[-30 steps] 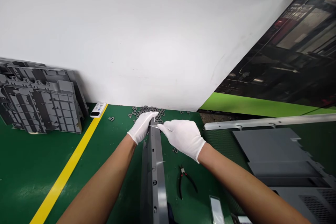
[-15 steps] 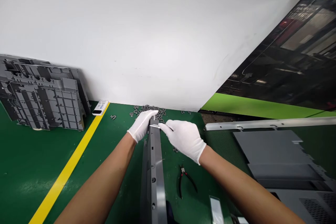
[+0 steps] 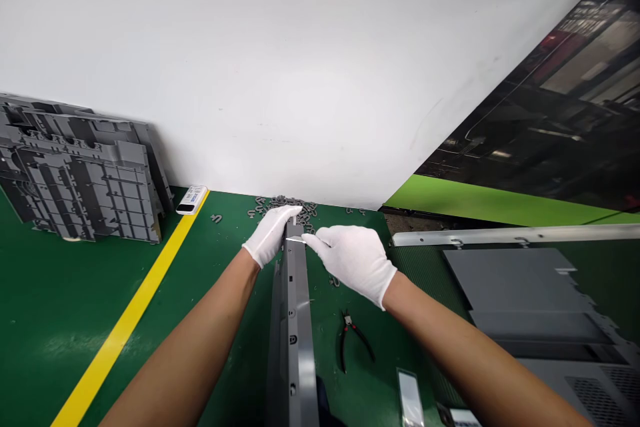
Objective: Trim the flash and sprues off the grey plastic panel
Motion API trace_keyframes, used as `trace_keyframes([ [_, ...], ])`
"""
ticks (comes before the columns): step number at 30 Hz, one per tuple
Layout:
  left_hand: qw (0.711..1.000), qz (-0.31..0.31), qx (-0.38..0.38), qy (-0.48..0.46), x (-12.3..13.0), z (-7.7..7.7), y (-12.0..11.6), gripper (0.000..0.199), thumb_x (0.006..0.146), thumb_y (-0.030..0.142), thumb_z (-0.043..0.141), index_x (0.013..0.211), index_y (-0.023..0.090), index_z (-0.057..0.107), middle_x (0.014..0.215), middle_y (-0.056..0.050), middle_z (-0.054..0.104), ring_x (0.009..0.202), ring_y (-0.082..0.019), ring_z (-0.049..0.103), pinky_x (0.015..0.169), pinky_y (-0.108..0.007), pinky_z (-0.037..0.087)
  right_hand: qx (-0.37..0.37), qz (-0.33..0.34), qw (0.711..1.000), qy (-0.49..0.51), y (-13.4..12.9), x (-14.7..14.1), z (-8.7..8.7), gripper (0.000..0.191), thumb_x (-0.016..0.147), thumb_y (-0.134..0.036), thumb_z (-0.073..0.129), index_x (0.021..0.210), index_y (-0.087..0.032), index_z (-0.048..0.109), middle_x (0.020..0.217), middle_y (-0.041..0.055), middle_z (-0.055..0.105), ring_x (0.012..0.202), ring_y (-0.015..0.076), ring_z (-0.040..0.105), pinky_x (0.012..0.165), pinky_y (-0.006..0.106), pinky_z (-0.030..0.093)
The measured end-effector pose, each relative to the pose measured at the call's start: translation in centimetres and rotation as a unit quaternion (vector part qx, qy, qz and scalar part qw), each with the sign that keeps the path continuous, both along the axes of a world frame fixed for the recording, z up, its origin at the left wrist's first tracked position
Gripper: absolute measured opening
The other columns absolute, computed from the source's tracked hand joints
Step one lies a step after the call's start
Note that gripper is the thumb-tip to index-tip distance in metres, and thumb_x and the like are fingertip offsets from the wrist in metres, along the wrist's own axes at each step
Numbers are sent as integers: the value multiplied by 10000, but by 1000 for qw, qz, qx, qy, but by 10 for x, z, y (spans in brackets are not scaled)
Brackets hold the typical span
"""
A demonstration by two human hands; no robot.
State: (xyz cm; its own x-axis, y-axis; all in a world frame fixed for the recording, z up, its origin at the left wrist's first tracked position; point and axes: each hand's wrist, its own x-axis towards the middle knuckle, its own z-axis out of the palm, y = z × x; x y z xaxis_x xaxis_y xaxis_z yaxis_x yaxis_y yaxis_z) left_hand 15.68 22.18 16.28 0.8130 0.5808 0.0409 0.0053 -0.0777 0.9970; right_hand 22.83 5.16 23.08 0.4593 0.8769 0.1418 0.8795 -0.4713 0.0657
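Note:
A long grey plastic panel (image 3: pixel 300 293) stands on edge in front of me, its narrow side with small slots facing up. My left hand (image 3: pixel 273 232), in a white glove, is closed around the panel's far end. In my gloved right hand (image 3: pixel 353 260) is a thin knife blade (image 3: pixel 295 239), which lies across the panel's top edge near that end. The fist hides the knife's handle. Small grey hook-shaped plastic pieces (image 3: pixel 307 212) are heaped just beyond my hands, partly covered by the left one.
Red-and-black cutting pliers (image 3: pixel 349 333) lie on the green floor to the right, near a clear-and-white packet (image 3: pixel 410 397). Grey moulded panels (image 3: pixel 90 180) lean on the white wall at left, beside a small white device (image 3: pixel 193 200). More grey panels (image 3: pixel 525 280) lie at right.
Hardly anything differs. Both hands keep their places on the panel, with the blade still across its edge; the whole view has shifted slightly.

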Motion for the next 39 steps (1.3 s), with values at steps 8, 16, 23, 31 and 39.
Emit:
trace_keyframes([
  [8, 996, -26, -78, -14, 2, -1, -1, 339, 884, 458, 614, 677, 203, 533, 683, 32, 520, 690, -158, 428, 752, -316, 396, 8, 3, 1000, -30, 0, -2, 0, 565, 1068, -583, 376, 694, -239, 623, 638, 0, 683, 532, 168, 599, 505, 318, 140],
  [16, 998, -40, -57, -8, 2, -1, 1, 334, 900, 456, 594, 688, 207, 523, 702, 30, 519, 706, -164, 426, 782, -316, 394, -15, 18, 999, -40, 0, -1, 6, 581, 1067, -581, 370, 690, -233, 644, 648, 17, 684, 547, 169, 618, 501, 320, 150],
  [23, 999, -45, -15, 3, 1, 3, 0, 341, 913, 462, 565, 689, 207, 526, 725, 20, 544, 736, -172, 442, 828, -326, 405, -49, 5, 998, -26, -2, 1, 7, 582, 1069, -592, 345, 738, -253, 684, 688, 19, 708, 592, 196, 645, 522, 315, 206],
  [31, 999, -44, -25, 5, 4, 0, -1, 327, 893, 478, 586, 721, 201, 574, 777, 2, 607, 791, -186, 494, 839, -324, 428, -50, 8, 999, -16, -2, 5, 8, 593, 1062, -616, 348, 734, -260, 689, 703, 11, 720, 600, 194, 636, 535, 316, 211],
  [39, 999, -36, -23, 2, 5, 5, -4, 307, 872, 452, 594, 701, 198, 587, 805, -22, 648, 891, -215, 570, 936, -340, 441, -78, 23, 997, 14, 1, 15, 17, 613, 1050, -660, 346, 769, -263, 720, 712, -5, 719, 618, 180, 617, 553, 320, 228],
])
